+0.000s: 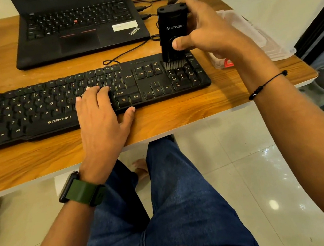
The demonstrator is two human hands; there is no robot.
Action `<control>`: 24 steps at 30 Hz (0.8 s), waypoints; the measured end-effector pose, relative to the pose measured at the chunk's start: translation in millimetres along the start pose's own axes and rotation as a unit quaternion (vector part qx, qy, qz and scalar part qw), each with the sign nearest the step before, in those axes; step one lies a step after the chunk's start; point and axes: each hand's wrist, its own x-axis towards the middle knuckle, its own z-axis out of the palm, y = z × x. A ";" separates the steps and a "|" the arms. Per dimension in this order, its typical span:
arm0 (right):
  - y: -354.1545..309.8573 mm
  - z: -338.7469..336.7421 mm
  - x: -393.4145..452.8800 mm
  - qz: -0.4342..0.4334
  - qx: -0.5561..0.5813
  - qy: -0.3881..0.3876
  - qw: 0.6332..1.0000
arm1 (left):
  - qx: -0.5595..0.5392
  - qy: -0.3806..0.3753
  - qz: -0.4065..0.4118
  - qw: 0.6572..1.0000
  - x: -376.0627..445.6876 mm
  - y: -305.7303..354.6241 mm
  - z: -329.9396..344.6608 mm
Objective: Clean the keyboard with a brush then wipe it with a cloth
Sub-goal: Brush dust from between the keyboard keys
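A black Zebronics keyboard [57, 107] lies along the front of the wooden desk [39, 158]. My right hand [205, 33] grips a black block-shaped brush [173, 29] upright, thumb on its round button. The brush's grey bristles press on the top rows of the number pad at the keyboard's right end. My left hand [99, 114] rests flat on the keys near the right Shift, fingers spread, thumb over the keyboard's front edge. No cloth is in sight.
A black laptop [75, 25] stands open behind the keyboard, with cables [144, 16] plugged in on its right side. A clear plastic box [248, 36] sits at the desk's right edge. My legs are under the desk, above a tiled floor.
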 end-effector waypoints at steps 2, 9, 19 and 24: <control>-0.2 -7.0 -0.7 -0.002 0.016 -0.003 1.000 | 0.000 0.003 0.002 1.000 -0.5 -0.3 0.5; 4.6 0.2 7.1 0.009 0.034 -0.014 0.999 | 0.004 0.001 0.003 1.000 0.9 -1.9 2.4; 12.0 -3.0 9.6 0.002 0.000 0.034 0.999 | -0.002 -0.001 -0.001 1.000 0.7 -1.3 1.6; 8.8 -15.6 10.7 0.012 0.020 0.044 0.999 | -0.001 -0.002 -0.002 1.000 1.1 -1.1 1.7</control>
